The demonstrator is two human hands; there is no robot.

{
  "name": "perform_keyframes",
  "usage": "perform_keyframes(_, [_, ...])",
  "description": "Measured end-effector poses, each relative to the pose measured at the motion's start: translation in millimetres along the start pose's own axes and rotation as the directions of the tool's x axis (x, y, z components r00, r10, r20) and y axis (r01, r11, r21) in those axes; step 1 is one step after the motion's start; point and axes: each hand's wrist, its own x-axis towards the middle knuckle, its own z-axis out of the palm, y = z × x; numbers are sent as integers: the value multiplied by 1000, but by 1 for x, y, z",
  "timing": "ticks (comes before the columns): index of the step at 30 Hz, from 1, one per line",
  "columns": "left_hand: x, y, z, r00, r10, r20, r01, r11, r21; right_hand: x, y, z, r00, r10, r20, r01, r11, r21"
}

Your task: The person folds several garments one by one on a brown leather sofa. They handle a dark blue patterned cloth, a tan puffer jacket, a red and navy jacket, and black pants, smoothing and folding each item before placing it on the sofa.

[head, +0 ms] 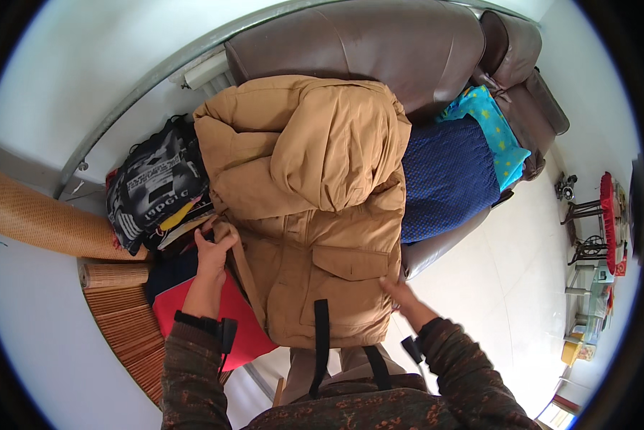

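Note:
A tan padded jacket (pixel 354 226) lies in front of me, its bulky hood (pixel 333 145) bunched over the upper part. A flap pocket (pixel 351 263) shows on its lower right. My left hand (pixel 214 250) pinches a strip of the jacket's front edge at the left, lifting it a little. At the opposite side, my right hand (pixel 405 300) holds the jacket's side edge below the flap pocket; the thumb is on top and the other fingers are hidden. The lower hem hangs just before my legs.
Left of the jacket are a black printed bag (pixel 158 183), red and navy fabric (pixel 204 306) and a rolled woven mat (pixel 48 209). A brown leather sofa (pixel 365 37) stands behind. Navy dotted fabric (pixel 445 177) and a turquoise star-patterned cloth (pixel 496 131) lie on its right part.

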Motion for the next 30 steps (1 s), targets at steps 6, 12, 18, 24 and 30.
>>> perform_keyframes(6, [12, -75, -27, 998, -36, 49, 2, 829, 559, -19, 16, 24, 992, -86, -94, 96, 990, 108])
perform_keyframes(12, [-103, -123, -123, 823, -478, 308, -33, 500, 865, -54, 12, -43, 983, -149, 104, 172, 946, -276])
perform_keyframes(18, [-221, -147, -145, 664, -709, 237, -151, 184, 971, -109, 64, -124, 967, 214, 141, -99, 818, -566])
perform_keyframes(24, [-180, -147, -131, 683, -657, 318, -343, 96, 934, -77, 9, -82, 704, -702, 111, 352, 208, -912])
perform_keyframes(30, [-96, -91, -52, 917, 64, 393, -396, 55, 916, 27, -79, 35, 974, 20, 226, -90, 949, 302])
